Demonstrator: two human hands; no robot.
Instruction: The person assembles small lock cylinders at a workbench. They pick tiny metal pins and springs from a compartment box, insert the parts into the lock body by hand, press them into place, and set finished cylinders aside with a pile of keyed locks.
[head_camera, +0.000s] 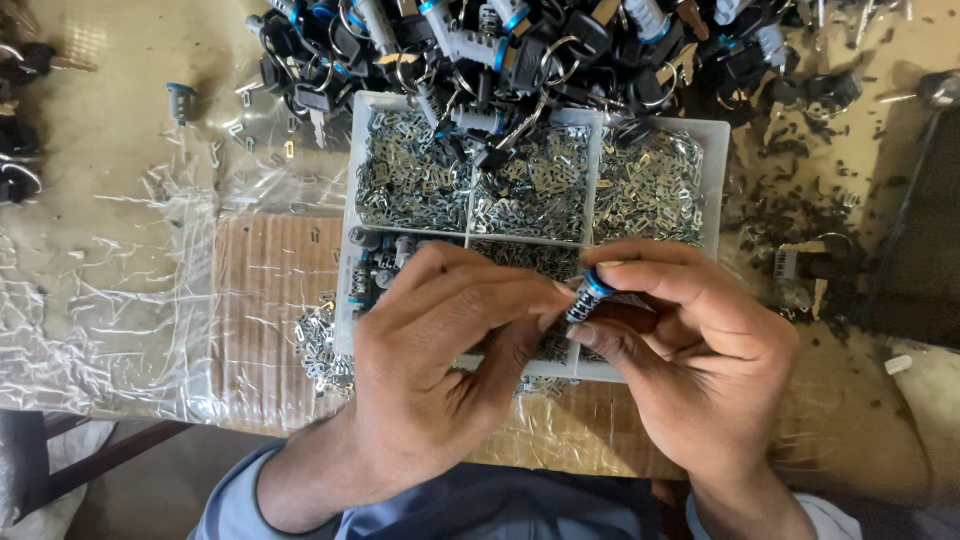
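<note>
Held between both hands, a small lock cylinder (584, 298), low and right of centre in the head view, just above the near edge of the white compartment tray (712, 150). Long axis tilted, running from about seven o'clock up toward one o'clock. Upper end ringed by a blue collar and tucked under the right forefinger; lower end aimed at the left thumb. Body dark with pale, silvery slots or wafers along its side; finer detail too small to make out.

Right hand (700, 370) clenched around the cylinder, thumb beneath, forefinger curled over the top. Left hand (440, 350) closed as well, thumb and fingertip pinched against the cylinder's lower end; whether something tiny sits in that pinch, impossible to tell.

At twelve o'clock from the hands, the tray's far compartments heaped with small silvery metal stampings (530, 185). At ten o'clock, a near compartment with more blue-ringed cylinders (372, 262). Further toward twelve, beyond the tray, a dark pile of keys, rings and lock parts (500, 45). At nine o'clock, a sheet of brown cardboard (265, 300) under crinkled clear plastic film (120, 300), with a few loose stampings spilled beside the tray.
</note>
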